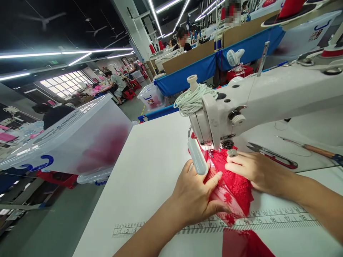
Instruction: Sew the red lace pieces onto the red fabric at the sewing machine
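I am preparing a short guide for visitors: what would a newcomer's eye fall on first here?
Probably the bright red lace fabric under the white sewing machine, with the left hand and right hand on it. Next come the pale coil of cord atop the machine's head and the large translucent box left of the white table.

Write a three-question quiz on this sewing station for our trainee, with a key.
1. True or false: the left hand and right hand both touch the red lace.

2. Which lies nearest the right hand?
A) fan
B) snips
C) crate

3. Which marked strip does the left forearm cross?

Key: 1. True. 2. B. 3. The ruler.
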Tool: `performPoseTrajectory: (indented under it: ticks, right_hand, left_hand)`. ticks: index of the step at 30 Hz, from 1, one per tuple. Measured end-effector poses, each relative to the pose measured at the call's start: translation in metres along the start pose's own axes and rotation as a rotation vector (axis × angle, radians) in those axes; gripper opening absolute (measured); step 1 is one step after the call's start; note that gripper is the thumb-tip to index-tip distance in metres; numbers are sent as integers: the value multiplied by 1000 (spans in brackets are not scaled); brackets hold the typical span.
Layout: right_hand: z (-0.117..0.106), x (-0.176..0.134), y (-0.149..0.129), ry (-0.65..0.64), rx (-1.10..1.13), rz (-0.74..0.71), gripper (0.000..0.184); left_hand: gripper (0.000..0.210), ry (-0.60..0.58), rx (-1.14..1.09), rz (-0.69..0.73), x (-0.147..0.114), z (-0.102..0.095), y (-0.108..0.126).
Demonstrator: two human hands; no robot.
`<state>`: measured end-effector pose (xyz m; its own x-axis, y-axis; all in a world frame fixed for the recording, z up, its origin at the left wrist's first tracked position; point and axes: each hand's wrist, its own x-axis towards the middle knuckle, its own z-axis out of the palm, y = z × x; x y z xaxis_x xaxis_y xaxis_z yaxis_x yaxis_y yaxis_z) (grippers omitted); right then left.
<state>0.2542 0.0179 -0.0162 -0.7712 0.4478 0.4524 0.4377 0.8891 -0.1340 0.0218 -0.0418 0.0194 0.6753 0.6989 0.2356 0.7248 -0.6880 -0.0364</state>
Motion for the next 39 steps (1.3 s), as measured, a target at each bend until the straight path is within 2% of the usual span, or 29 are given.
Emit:
performPoseTrajectory:
  ticks: [3, 6, 10, 16, 22, 27, 30, 33, 35, 37, 39]
  right_hand:
    - [-2, 1, 1, 35, -6, -9, 32]
    - [-7, 3, -1, 7, 32, -37, 29]
    - [-9, 3, -3, 1, 67, -37, 26]
    - [-4, 0, -1, 21, -48, -25, 30]
    - [-1, -1, -2, 138, -91, 89, 31]
    - [-3, -5, -3, 286, -113, 265, 29]
    - [-7, -5, -7, 375, 69, 437, 21]
    - [-9, -1, -9, 442, 547, 739, 8]
    - [-9, 3, -8, 507, 871, 914, 6]
    - [-7, 6, -7, 587, 1047, 977, 12]
    - [-6, 7, -6, 604, 976, 897, 11]
  left_hand:
    - [80, 26, -1, 9, 0, 1, 0]
    - [79, 48, -22, 13, 0, 2, -1]
    - [81, 25, -40, 13, -2, 4, -2]
    - [73, 0, -35, 20, -3, 5, -4]
    - [72, -22, -19, 24, -4, 5, -5]
    - [73, -25, -24, 18, -4, 4, -5]
    - [73, -43, -24, 17, -3, 3, -4]
    - [73, -58, -24, 12, -3, 3, -4]
    - [75, -48, -23, 15, -4, 4, -5]
    - [76, -25, -20, 25, -4, 5, -5]
    - [76, -7, -12, 37, -4, 6, -6]
